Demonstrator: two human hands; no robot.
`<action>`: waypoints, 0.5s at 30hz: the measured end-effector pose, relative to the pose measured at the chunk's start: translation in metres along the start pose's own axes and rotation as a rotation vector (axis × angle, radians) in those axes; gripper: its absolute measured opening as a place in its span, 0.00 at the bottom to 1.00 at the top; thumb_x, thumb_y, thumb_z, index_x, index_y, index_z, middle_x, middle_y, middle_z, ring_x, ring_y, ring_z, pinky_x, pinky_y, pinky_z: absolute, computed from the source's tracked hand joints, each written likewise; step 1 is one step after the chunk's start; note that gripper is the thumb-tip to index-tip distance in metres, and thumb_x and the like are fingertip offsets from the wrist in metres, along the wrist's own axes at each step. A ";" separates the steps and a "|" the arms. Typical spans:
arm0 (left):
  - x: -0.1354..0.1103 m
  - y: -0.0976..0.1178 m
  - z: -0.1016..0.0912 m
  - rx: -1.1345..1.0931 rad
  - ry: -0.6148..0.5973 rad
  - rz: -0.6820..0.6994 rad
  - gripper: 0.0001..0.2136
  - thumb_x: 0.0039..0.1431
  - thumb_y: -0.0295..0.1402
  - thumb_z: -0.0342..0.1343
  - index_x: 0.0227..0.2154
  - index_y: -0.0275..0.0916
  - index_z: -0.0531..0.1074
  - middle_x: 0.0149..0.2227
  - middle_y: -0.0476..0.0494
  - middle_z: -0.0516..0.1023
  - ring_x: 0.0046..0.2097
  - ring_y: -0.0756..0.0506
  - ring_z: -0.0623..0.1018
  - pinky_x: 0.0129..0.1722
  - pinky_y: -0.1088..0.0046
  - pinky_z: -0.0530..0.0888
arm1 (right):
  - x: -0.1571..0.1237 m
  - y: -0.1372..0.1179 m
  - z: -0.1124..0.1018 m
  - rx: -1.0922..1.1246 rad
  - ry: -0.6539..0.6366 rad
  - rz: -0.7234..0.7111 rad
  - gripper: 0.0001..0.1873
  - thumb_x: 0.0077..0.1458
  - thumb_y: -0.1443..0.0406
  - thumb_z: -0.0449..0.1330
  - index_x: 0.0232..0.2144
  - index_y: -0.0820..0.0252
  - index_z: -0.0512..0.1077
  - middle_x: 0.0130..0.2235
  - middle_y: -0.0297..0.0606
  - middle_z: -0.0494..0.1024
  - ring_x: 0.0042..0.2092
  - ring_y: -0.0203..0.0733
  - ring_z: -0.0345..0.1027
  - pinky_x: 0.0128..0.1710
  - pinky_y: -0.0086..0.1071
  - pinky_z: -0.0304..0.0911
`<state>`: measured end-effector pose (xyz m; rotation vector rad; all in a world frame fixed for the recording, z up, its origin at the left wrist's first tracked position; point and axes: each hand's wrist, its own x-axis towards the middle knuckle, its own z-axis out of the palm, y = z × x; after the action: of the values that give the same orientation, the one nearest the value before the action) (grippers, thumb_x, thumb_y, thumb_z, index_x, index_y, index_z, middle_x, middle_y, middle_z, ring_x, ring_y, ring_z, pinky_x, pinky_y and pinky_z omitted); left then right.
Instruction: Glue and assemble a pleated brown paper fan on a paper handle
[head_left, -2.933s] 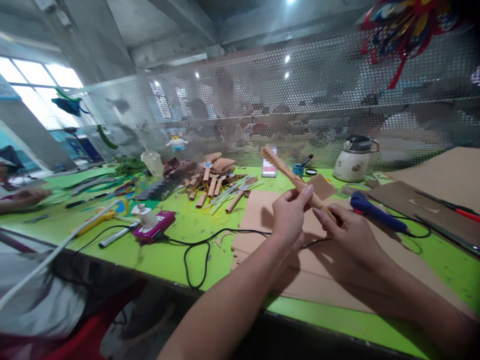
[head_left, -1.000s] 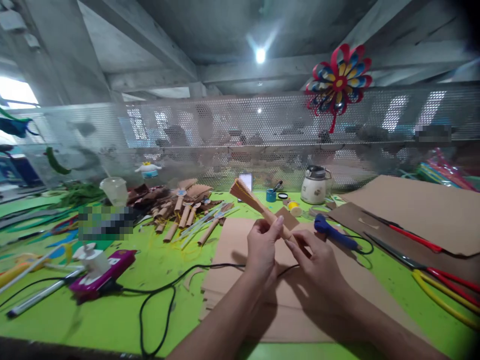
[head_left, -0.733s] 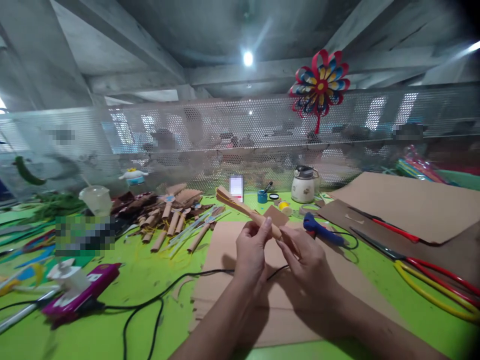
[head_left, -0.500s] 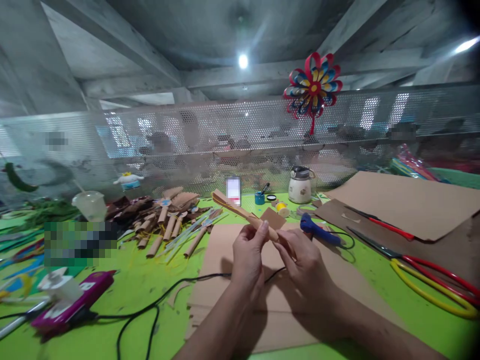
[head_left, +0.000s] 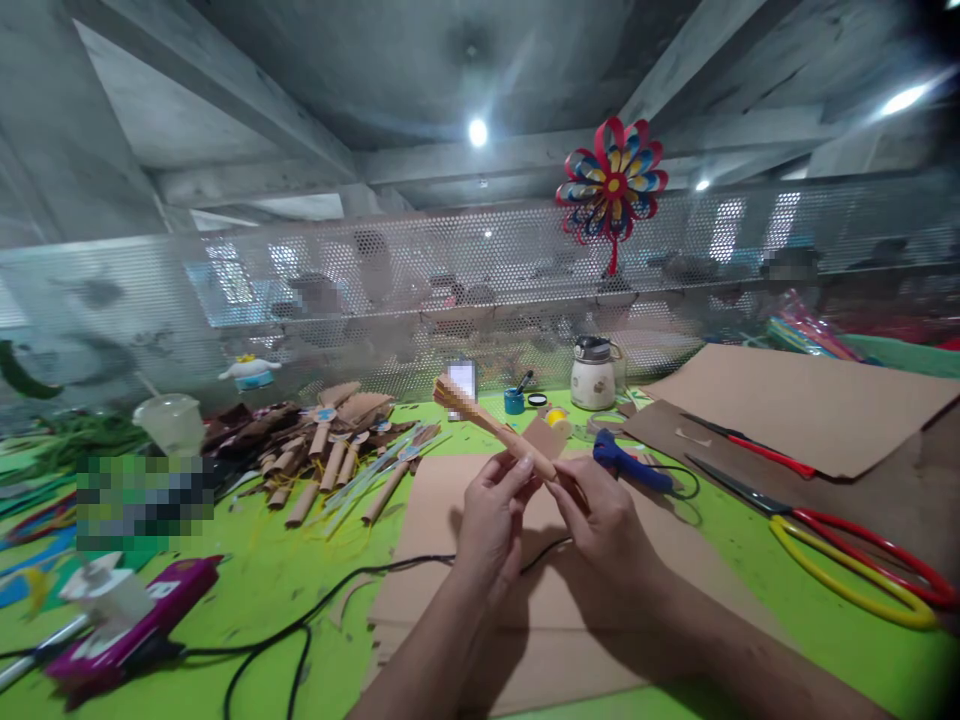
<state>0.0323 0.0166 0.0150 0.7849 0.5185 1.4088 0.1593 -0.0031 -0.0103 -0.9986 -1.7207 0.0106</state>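
A rolled brown cardboard stick (head_left: 487,425) with a flared, folded end points up and to the left above the table. My left hand (head_left: 489,518) pinches its lower part from the left, fingers closed on it. My right hand (head_left: 600,515) grips the bottom end from the right, thumb and fingers pressed to it. Both hands hover over a stack of brown cardboard sheets (head_left: 450,590) on the green table (head_left: 300,570).
A blue glue gun (head_left: 626,462) with a black cord lies just right of my hands. Red and yellow scissors (head_left: 832,555) and large cardboard (head_left: 810,400) sit at the right. A pile of cardboard rolls (head_left: 330,460), a pink device (head_left: 150,610) and a perforated metal screen (head_left: 300,300) lie left and behind.
My view has tilted up and turned right, so the table's near edge is gone. Both hands keep hold of the cardboard stick, which now points more steeply upward to the left.
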 end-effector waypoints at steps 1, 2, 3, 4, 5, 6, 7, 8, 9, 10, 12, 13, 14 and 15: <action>0.000 0.000 0.000 0.004 -0.001 -0.013 0.09 0.46 0.28 0.65 0.33 0.33 0.75 0.32 0.44 0.78 0.36 0.49 0.77 0.44 0.72 0.72 | 0.000 0.000 0.000 0.007 0.003 0.000 0.06 0.61 0.68 0.51 0.40 0.59 0.67 0.36 0.41 0.71 0.39 0.44 0.66 0.38 0.37 0.64; -0.001 0.000 0.000 0.010 0.001 -0.024 0.10 0.47 0.28 0.65 0.34 0.33 0.75 0.32 0.44 0.78 0.36 0.49 0.77 0.43 0.71 0.72 | 0.000 0.001 0.000 0.013 0.006 -0.002 0.06 0.61 0.68 0.51 0.40 0.58 0.67 0.36 0.41 0.71 0.39 0.44 0.66 0.38 0.37 0.63; -0.001 0.000 0.000 0.018 0.001 -0.034 0.11 0.47 0.29 0.65 0.36 0.34 0.75 0.32 0.43 0.78 0.35 0.49 0.77 0.42 0.71 0.73 | 0.000 0.001 0.000 0.021 0.007 -0.004 0.06 0.61 0.68 0.51 0.40 0.58 0.67 0.36 0.40 0.71 0.38 0.43 0.66 0.38 0.36 0.63; -0.001 0.000 0.000 0.025 0.002 -0.041 0.13 0.47 0.30 0.65 0.37 0.34 0.75 0.32 0.43 0.78 0.35 0.49 0.77 0.41 0.72 0.73 | 0.000 0.001 0.000 0.031 0.005 -0.003 0.06 0.61 0.68 0.51 0.40 0.58 0.67 0.35 0.39 0.71 0.38 0.43 0.66 0.38 0.36 0.63; -0.001 0.000 0.000 0.029 0.007 -0.043 0.13 0.47 0.30 0.65 0.38 0.34 0.75 0.32 0.43 0.79 0.35 0.49 0.77 0.41 0.72 0.73 | 0.000 0.000 0.000 0.041 -0.001 -0.002 0.07 0.61 0.68 0.51 0.40 0.58 0.67 0.35 0.39 0.71 0.38 0.43 0.66 0.38 0.36 0.63; -0.001 0.000 0.001 0.030 0.013 -0.041 0.14 0.47 0.30 0.65 0.38 0.34 0.75 0.33 0.43 0.79 0.35 0.49 0.78 0.40 0.73 0.73 | 0.000 0.000 0.000 0.047 -0.010 0.002 0.07 0.61 0.67 0.51 0.40 0.58 0.67 0.35 0.39 0.71 0.37 0.43 0.66 0.38 0.36 0.63; -0.001 0.000 0.001 0.029 0.018 -0.039 0.14 0.46 0.30 0.66 0.38 0.34 0.75 0.33 0.43 0.79 0.35 0.49 0.78 0.40 0.73 0.73 | 0.000 0.000 0.000 0.048 -0.015 0.005 0.06 0.61 0.67 0.51 0.40 0.58 0.67 0.34 0.39 0.71 0.37 0.43 0.66 0.37 0.36 0.63; -0.001 0.001 0.001 0.027 0.023 -0.036 0.14 0.45 0.30 0.66 0.37 0.34 0.76 0.32 0.43 0.79 0.34 0.49 0.78 0.40 0.73 0.73 | 0.000 0.000 0.000 0.046 -0.017 0.009 0.06 0.62 0.67 0.50 0.39 0.58 0.67 0.34 0.39 0.70 0.36 0.43 0.66 0.37 0.36 0.63; 0.000 0.001 0.001 0.025 0.026 -0.035 0.14 0.45 0.30 0.66 0.36 0.34 0.76 0.32 0.43 0.79 0.34 0.49 0.78 0.41 0.73 0.73 | 0.000 0.000 0.000 0.043 -0.020 0.012 0.06 0.62 0.67 0.50 0.39 0.58 0.66 0.33 0.39 0.70 0.36 0.43 0.65 0.37 0.37 0.63; 0.000 0.002 0.002 0.026 0.028 -0.035 0.13 0.44 0.30 0.67 0.35 0.34 0.76 0.32 0.43 0.79 0.34 0.49 0.78 0.41 0.73 0.73 | 0.000 0.000 0.000 0.041 -0.025 0.014 0.06 0.62 0.67 0.50 0.38 0.58 0.66 0.33 0.39 0.70 0.36 0.43 0.65 0.37 0.37 0.63; 0.000 0.002 0.002 0.030 0.026 -0.043 0.12 0.44 0.30 0.67 0.33 0.33 0.76 0.33 0.42 0.79 0.36 0.48 0.78 0.43 0.72 0.73 | 0.000 0.002 0.001 0.041 -0.030 0.005 0.06 0.62 0.67 0.50 0.39 0.58 0.66 0.33 0.39 0.71 0.36 0.43 0.65 0.37 0.37 0.63; 0.000 0.003 0.002 0.030 0.022 -0.049 0.12 0.44 0.30 0.67 0.33 0.33 0.77 0.34 0.41 0.80 0.36 0.48 0.78 0.44 0.72 0.73 | 0.000 0.004 0.001 0.041 -0.035 -0.002 0.06 0.62 0.67 0.49 0.40 0.58 0.66 0.34 0.40 0.71 0.36 0.43 0.66 0.38 0.38 0.63; 0.000 0.003 0.002 0.031 0.016 -0.054 0.11 0.45 0.31 0.67 0.33 0.32 0.77 0.36 0.41 0.80 0.37 0.48 0.78 0.45 0.72 0.73 | 0.000 0.006 0.001 0.042 -0.038 -0.008 0.07 0.62 0.67 0.49 0.40 0.58 0.66 0.35 0.40 0.71 0.37 0.44 0.66 0.38 0.38 0.64; 0.001 0.003 0.003 0.032 0.006 -0.060 0.11 0.46 0.31 0.66 0.33 0.32 0.77 0.37 0.40 0.80 0.38 0.48 0.78 0.45 0.71 0.73 | 0.000 0.007 0.002 0.043 -0.038 -0.013 0.07 0.62 0.67 0.49 0.41 0.58 0.66 0.36 0.41 0.72 0.38 0.44 0.66 0.39 0.38 0.64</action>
<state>0.0321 0.0166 0.0192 0.7849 0.5665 1.3512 0.1623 0.0026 -0.0145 -0.9611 -1.7546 0.0585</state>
